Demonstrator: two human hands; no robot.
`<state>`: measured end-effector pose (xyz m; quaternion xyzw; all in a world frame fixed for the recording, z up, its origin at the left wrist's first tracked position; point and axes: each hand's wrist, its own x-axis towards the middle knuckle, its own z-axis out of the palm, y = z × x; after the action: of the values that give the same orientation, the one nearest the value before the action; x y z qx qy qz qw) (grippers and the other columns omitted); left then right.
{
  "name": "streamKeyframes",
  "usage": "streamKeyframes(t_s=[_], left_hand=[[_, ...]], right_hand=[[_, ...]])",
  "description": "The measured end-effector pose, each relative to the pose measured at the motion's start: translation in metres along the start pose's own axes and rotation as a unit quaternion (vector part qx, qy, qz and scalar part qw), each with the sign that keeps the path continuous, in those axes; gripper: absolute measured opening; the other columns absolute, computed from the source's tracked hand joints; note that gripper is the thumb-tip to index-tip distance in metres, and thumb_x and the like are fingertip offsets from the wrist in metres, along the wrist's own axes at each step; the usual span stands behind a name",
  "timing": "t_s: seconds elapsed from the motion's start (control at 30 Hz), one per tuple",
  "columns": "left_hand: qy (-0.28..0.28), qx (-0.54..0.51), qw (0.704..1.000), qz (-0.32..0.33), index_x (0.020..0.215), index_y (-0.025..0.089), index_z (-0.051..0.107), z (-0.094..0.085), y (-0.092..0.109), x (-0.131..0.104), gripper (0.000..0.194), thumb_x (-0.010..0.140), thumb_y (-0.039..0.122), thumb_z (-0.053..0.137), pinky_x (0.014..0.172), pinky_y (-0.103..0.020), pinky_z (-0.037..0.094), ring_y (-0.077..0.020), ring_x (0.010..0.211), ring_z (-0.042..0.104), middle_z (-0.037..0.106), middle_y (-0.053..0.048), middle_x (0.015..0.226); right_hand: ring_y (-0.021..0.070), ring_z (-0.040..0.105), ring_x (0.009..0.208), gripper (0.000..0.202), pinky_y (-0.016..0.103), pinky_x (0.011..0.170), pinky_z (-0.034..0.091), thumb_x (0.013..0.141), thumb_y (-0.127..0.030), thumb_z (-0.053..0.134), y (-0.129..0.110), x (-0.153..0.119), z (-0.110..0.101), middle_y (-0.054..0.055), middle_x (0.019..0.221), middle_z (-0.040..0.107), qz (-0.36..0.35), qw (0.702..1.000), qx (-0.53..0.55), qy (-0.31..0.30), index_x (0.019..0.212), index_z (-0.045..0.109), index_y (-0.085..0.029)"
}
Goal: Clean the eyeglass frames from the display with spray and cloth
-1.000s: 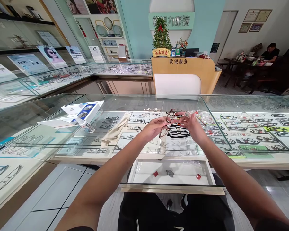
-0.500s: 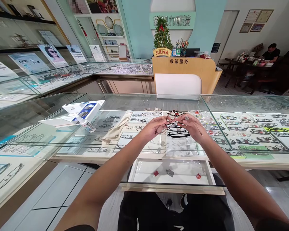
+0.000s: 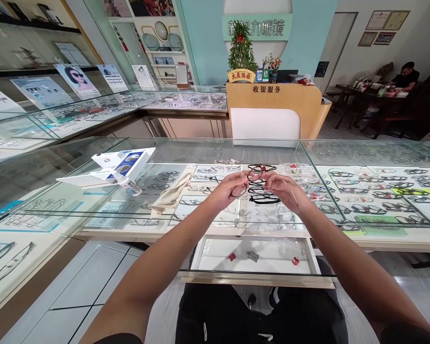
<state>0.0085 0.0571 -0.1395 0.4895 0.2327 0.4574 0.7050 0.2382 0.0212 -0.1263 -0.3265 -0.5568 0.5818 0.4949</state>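
Note:
Both my hands hold one pair of eyeglasses [image 3: 239, 191] with thin brownish rims above the glass display counter. My left hand [image 3: 229, 189] is closed on the front of the frame, by the rims. My right hand [image 3: 282, 188] pinches the glasses at the other side, and a thin temple arm slants down across it. The fingers cover part of the frame. Beneath the hands, inside the counter, several dark-rimmed glasses [image 3: 264, 198] lie in a column.
On the counter top, left, are an opened white-and-blue box [image 3: 131, 165], a small clear bottle [image 3: 132, 187] and a beige cloth [image 3: 172, 193]. A pulled-out white drawer [image 3: 215, 262] holds small red and grey packets. A person [image 3: 405, 79] sits at a far table.
The glasses have turned slightly between my hands, and the temple by my right hand now stands at a slightly different angle. Both hands keep their hold in nearly the same place.

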Motion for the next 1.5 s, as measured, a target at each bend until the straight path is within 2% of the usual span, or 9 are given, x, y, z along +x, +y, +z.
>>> streamKeyframes(t_s=[0.1, 0.23, 0.37, 0.47, 0.6, 0.77, 0.9, 1.27, 1.5], left_hand=[[0.027, -0.012, 1.0, 0.003, 0.069, 0.016, 0.069, 0.002, -0.001, 0.001, 0.029, 0.074, 0.033, 0.092, 0.083, -0.027, 0.049, -0.0153, 0.096, 0.064, 0.072, -0.008, 0.122], [0.058, -0.039, 0.998, 0.002, 0.071, 0.016, 0.071, 0.004, 0.001, 0.001, 0.027, 0.073, 0.032, 0.092, 0.086, -0.027, 0.05, -0.0163, 0.099, 0.068, 0.073, -0.007, 0.119], [0.039, -0.063, 0.997, -0.006, 0.074, 0.015, 0.07, 0.005, 0.003, 0.0, 0.025, 0.075, 0.03, 0.09, 0.088, -0.03, 0.049, -0.0265, 0.117, 0.07, 0.073, -0.008, 0.122], [0.043, -0.067, 0.997, -0.01, 0.076, 0.015, 0.069, 0.005, 0.003, -0.001, 0.025, 0.076, 0.03, 0.09, 0.09, -0.031, 0.049, -0.0272, 0.118, 0.071, 0.073, -0.008, 0.123], [0.045, -0.059, 0.997, -0.008, 0.074, 0.015, 0.069, 0.004, 0.0, 0.0, 0.026, 0.075, 0.031, 0.09, 0.092, -0.032, 0.049, -0.0248, 0.112, 0.071, 0.072, -0.007, 0.122], [0.043, -0.055, 0.998, 0.0, 0.074, 0.016, 0.07, 0.002, -0.006, 0.001, 0.024, 0.075, 0.03, 0.089, 0.09, -0.031, 0.049, -0.0197, 0.102, 0.069, 0.073, -0.006, 0.118], [0.036, -0.053, 0.998, -0.003, 0.075, 0.016, 0.07, 0.0, -0.008, 0.001, 0.023, 0.077, 0.03, 0.088, 0.089, -0.03, 0.049, -0.0182, 0.1, 0.068, 0.072, -0.005, 0.118], [0.008, -0.021, 1.0, 0.008, 0.074, 0.016, 0.07, 0.005, -0.002, -0.001, 0.026, 0.078, 0.034, 0.088, 0.103, -0.036, 0.048, -0.0271, 0.12, 0.067, 0.072, -0.009, 0.114], [0.002, -0.003, 1.0, 0.008, 0.076, 0.017, 0.071, -0.002, -0.003, 0.0, 0.024, 0.081, 0.034, 0.087, 0.086, -0.03, 0.047, -0.0174, 0.097, 0.065, 0.074, -0.007, 0.115]], right_hand=[[0.0336, 0.05, 0.146, 0.02, 0.05, 0.116, 0.044, 0.077, -0.037, 0.077, 0.001, 0.0, -0.003, 0.007, 0.137, 0.069, 0.007, 0.998, -0.019, -0.054, 0.082, 0.061, -0.026], [0.0283, 0.044, 0.151, 0.036, 0.05, 0.122, 0.036, 0.073, -0.032, 0.081, 0.004, -0.002, -0.004, 0.003, 0.153, 0.058, 0.005, 0.993, -0.027, -0.114, 0.1, 0.056, -0.03], [0.0265, 0.039, 0.156, 0.056, 0.052, 0.126, 0.034, 0.074, -0.043, 0.088, 0.003, -0.004, -0.007, 0.003, 0.163, 0.045, -0.005, 0.981, -0.085, -0.174, 0.114, 0.05, -0.035], [0.0262, 0.038, 0.157, 0.067, 0.052, 0.129, 0.03, 0.074, -0.054, 0.091, -0.001, -0.007, -0.005, 0.003, 0.163, 0.04, -0.012, 0.964, -0.171, -0.204, 0.12, 0.045, -0.036], [0.0319, 0.036, 0.156, 0.081, 0.055, 0.131, 0.027, 0.067, -0.064, 0.094, -0.002, -0.014, 0.009, 0.006, 0.161, 0.036, -0.025, 0.937, -0.285, -0.201, 0.122, 0.042, -0.035], [0.0385, 0.01, 0.166, 0.088, 0.06, 0.134, 0.022, 0.06, -0.069, 0.095, 0.006, -0.02, 0.027, 0.009, 0.17, 0.02, -0.045, 0.922, -0.344, -0.174, 0.121, 0.043, -0.033], [0.0374, 0.0, 0.168, 0.088, 0.06, 0.135, 0.017, 0.061, -0.069, 0.096, 0.009, -0.02, 0.028, 0.008, 0.171, 0.019, -0.055, 0.918, -0.349, -0.179, 0.121, 0.042, -0.033], [0.036, 0.032, 0.154, 0.086, 0.057, 0.124, 0.038, 0.064, -0.073, 0.093, 0.005, -0.023, 0.034, 0.01, 0.159, 0.034, -0.066, 0.909, -0.371, -0.178, 0.12, 0.042, -0.032], [0.04, 0.029, 0.158, 0.083, 0.057, 0.124, 0.036, 0.064, -0.077, 0.091, 0.002, -0.024, 0.039, 0.016, 0.16, 0.036, -0.093, 0.888, -0.426, -0.143, 0.114, 0.045, -0.029]])
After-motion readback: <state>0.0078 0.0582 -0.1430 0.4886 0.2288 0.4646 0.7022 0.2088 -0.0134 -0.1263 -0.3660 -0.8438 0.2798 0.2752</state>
